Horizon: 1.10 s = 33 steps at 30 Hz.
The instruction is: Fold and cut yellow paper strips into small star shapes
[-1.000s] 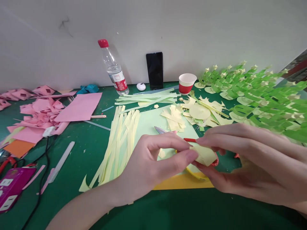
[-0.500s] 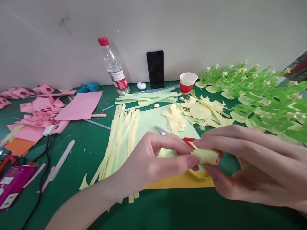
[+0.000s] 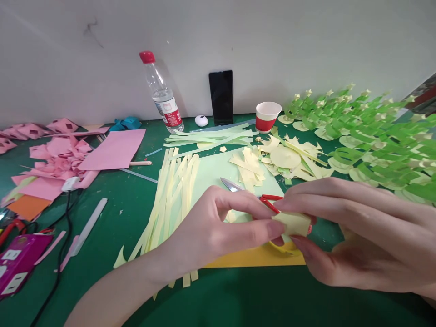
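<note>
A small folded piece of pale yellow paper (image 3: 293, 223) is pinched between both hands above the green table. My left hand (image 3: 218, 225) grips its left end with thumb and forefinger. My right hand (image 3: 354, 227) holds its right side, fingers curled over the top and thumb beneath. Under the hands lie red-handled scissors (image 3: 259, 196) on a light green sheet (image 3: 213, 170), with a yellow sheet (image 3: 259, 258) just below them.
Long pale yellow strips (image 3: 170, 195) fan out left of centre. Pink paper pieces (image 3: 68, 156) lie at left, green paper plants (image 3: 371, 131) at right. A water bottle (image 3: 161, 93), black phone (image 3: 221, 97) and paper cup (image 3: 267, 116) stand by the wall. A purple power strip (image 3: 17, 263) sits at left.
Both hands have kept their pinch on the yellow paper, which has flattened a little between the fingers. The view has shifted slightly; nothing else moved.
</note>
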Each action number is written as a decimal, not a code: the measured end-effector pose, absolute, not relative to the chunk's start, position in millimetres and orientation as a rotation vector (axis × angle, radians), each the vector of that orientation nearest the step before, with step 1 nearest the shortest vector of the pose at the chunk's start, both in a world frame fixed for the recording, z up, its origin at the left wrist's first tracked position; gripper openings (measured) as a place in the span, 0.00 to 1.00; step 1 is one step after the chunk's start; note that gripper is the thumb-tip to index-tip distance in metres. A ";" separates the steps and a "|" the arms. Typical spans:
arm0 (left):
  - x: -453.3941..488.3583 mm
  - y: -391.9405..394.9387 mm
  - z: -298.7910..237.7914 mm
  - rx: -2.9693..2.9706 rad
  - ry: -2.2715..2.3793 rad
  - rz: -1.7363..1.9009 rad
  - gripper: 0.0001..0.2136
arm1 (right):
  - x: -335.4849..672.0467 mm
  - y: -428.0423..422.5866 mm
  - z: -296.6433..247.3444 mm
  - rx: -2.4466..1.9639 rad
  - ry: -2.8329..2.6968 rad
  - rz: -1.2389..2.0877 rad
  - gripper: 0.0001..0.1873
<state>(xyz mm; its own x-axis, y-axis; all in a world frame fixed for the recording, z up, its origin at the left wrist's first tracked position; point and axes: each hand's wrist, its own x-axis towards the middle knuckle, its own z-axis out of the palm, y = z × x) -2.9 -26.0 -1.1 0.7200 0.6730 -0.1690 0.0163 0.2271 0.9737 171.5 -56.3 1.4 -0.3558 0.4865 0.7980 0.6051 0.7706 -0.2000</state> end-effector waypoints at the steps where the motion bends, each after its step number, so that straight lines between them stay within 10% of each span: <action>1: -2.8 -26.4 -1.4 1.273 0.663 0.507 0.06 | 171.4 -56.9 0.4 -0.838 -2.024 -0.128 0.11; 33: -2.0 -26.5 -8.1 1.320 0.729 0.584 0.07 | 172.5 -57.6 -1.8 -0.856 -2.039 -0.154 0.09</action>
